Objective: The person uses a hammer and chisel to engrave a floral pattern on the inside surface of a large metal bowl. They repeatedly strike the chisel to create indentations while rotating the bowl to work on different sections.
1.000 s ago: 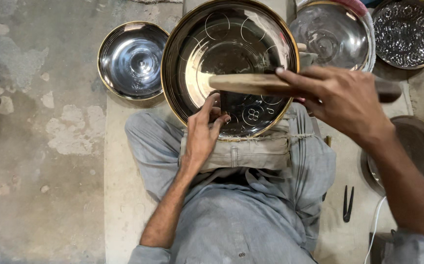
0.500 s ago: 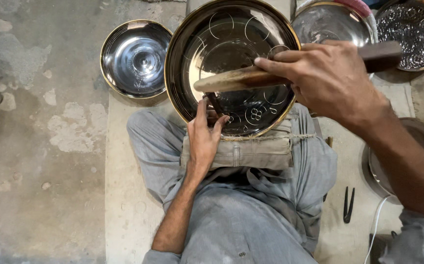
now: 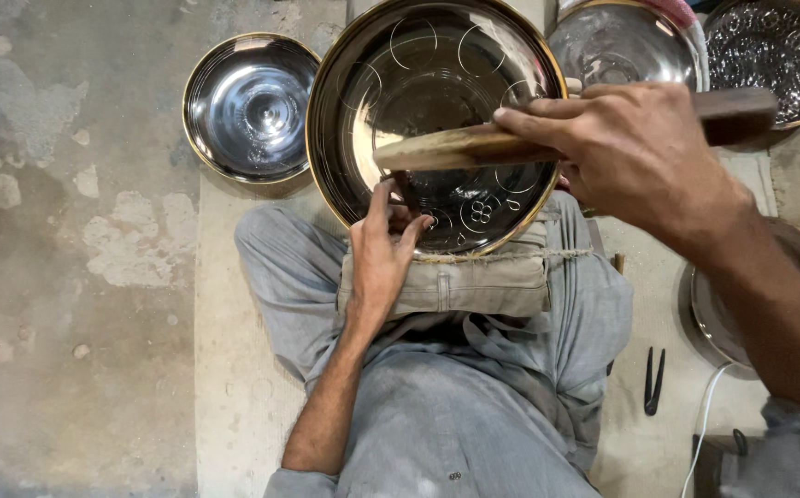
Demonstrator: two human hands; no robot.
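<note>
A worn concrete floor [image 3: 68, 277] with pale patches is seen below, and a light mat [image 3: 234, 406] is spread under the seated person's grey-trousered legs. A large brass-rimmed dish [image 3: 437, 120] is propped against a folded cloth pad [image 3: 474, 281] on the lap. The left hand [image 3: 383, 254] is pressed to the dish's lower rim, its fingers [image 3: 391, 207] pinched closed around something small that cannot be made out; just above those fingers a wooden mallet [image 3: 474, 148] is held level across the dish, gripped firmly in the closed right hand [image 3: 630, 152]. Engraving of the dish's inner face appears to be in hand: circles are already scribed around the bowl, with small motifs near the left fingertips. A blow onto the pinched tool is judged to call for a steady aim. Well left of the fingers an empty steel bowl [image 3: 251, 106] is set; beyond the right hand a second shiny bowl [image 3: 617, 46] and a patterned dish [image 3: 773, 51] lie empty too. Black pliers [image 3: 654, 380] lie on the mat.
</note>
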